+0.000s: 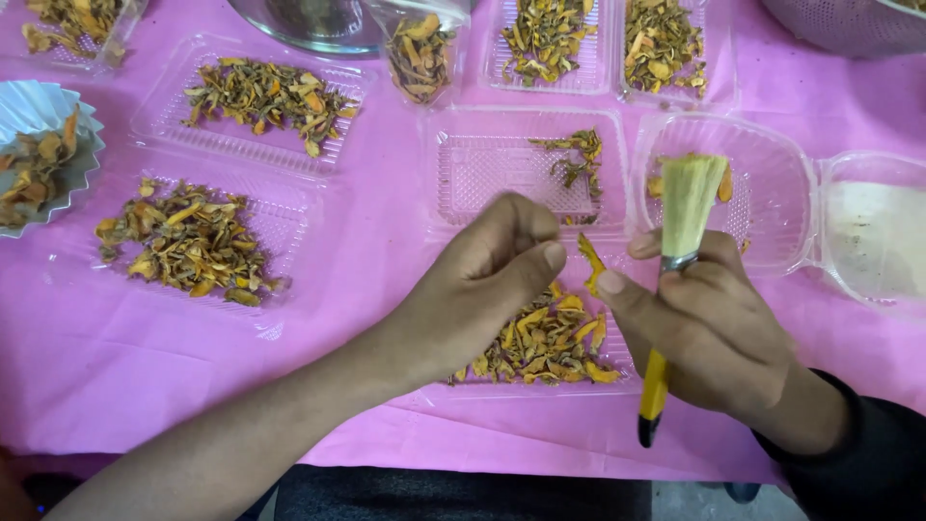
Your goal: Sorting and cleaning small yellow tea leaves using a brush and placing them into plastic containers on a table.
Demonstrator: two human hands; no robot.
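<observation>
My right hand (719, 323) grips a brush (683, 207) with a yellow handle and pale bristles, held upright over a clear round container (772, 154). My left hand (492, 280) is curled, fingers together, above a clear tray (463, 388) of dried orange and brown pieces (545, 342). One curled orange piece (590, 264) stands between my two thumbs; I cannot tell which thumb touches it. A clear rectangular tray (482, 174) just beyond my left hand holds only a few dried bits.
Several more clear trays of dried pieces (193, 241) lie on the pink cloth (367, 260). A white fluted paper cup (43, 111) sits at the left edge, a lid with pale powder (873, 236) at the right, and bowls along the far edge.
</observation>
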